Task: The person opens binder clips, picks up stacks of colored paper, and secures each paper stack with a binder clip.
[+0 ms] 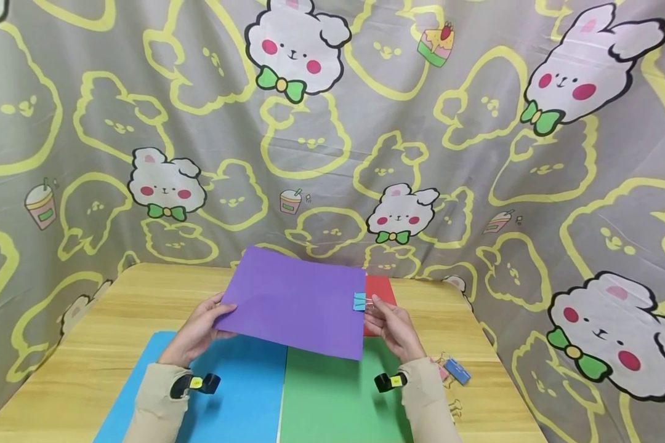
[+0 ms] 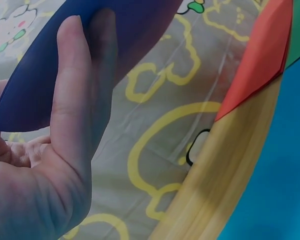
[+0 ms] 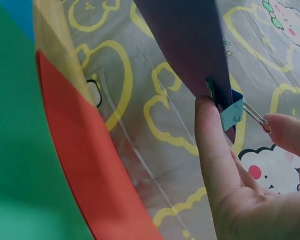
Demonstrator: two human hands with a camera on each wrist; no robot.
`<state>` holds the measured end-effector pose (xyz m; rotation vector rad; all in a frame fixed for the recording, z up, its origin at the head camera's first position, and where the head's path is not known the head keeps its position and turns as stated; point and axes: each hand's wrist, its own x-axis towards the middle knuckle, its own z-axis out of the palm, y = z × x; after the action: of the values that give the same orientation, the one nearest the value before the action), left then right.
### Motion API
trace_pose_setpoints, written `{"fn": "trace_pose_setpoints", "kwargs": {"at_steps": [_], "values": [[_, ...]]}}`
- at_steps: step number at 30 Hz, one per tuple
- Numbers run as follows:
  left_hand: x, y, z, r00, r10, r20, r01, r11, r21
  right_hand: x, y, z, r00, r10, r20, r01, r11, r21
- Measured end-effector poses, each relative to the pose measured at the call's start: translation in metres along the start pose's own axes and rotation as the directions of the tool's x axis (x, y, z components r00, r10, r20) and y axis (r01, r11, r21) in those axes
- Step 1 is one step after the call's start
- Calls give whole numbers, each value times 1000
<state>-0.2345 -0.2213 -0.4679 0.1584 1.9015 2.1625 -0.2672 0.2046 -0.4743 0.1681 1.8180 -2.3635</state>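
A purple sheet of paper (image 1: pixel 299 301) is held up, tilted, over the table. At its left edge my left hand (image 1: pixel 199 329) grips it, thumb on the front and fingers spread along the back, as the left wrist view shows. A light-blue binder clip (image 1: pixel 359 301) sits clamped on the sheet's right edge. My right hand (image 1: pixel 393 326) pinches that clip, with the thumb at a wire handle (image 3: pixel 257 119) and a finger behind the sheet. Beneath the sheet lie blue paper (image 1: pixel 227 387) and green paper (image 1: pixel 338 394), side by side.
Red paper (image 1: pixel 382 289) lies farther back on the wooden table (image 1: pixel 465 314), partly hidden by the purple sheet. Right of my right forearm are a blue binder clip (image 1: pixel 457 371), a pink clip (image 1: pixel 442 371) and a gold-coloured clip (image 1: pixel 455 408). A patterned curtain (image 1: pixel 332 135) hangs behind the table.
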Motion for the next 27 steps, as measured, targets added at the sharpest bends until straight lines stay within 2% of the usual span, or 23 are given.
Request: {"fn": "trace_pose_setpoints", "kwargs": {"at_steps": [7, 14, 21, 25, 27], "values": [[-4, 2, 1, 999, -10, 37, 9, 1000, 15, -4, -3, 1, 1000, -21, 17, 21, 999, -31], [-3, 1, 1, 999, -48, 13, 46, 995, 89, -5, -5, 0, 999, -20, 26, 21, 999, -26], [-5, -3, 0, 997, -70, 45, 70, 997, 18, -4, -6, 0, 999, -5, 48, 5, 1000, 3], [-5, -2, 2, 994, -99, 36, 99, 995, 13, -5, -6, 0, 999, -4, 51, 4, 1000, -3], [-5, -3, 3, 993, -101, 56, 101, 995, 9, -5, -6, 0, 999, -4, 49, 4, 1000, -1]]}}
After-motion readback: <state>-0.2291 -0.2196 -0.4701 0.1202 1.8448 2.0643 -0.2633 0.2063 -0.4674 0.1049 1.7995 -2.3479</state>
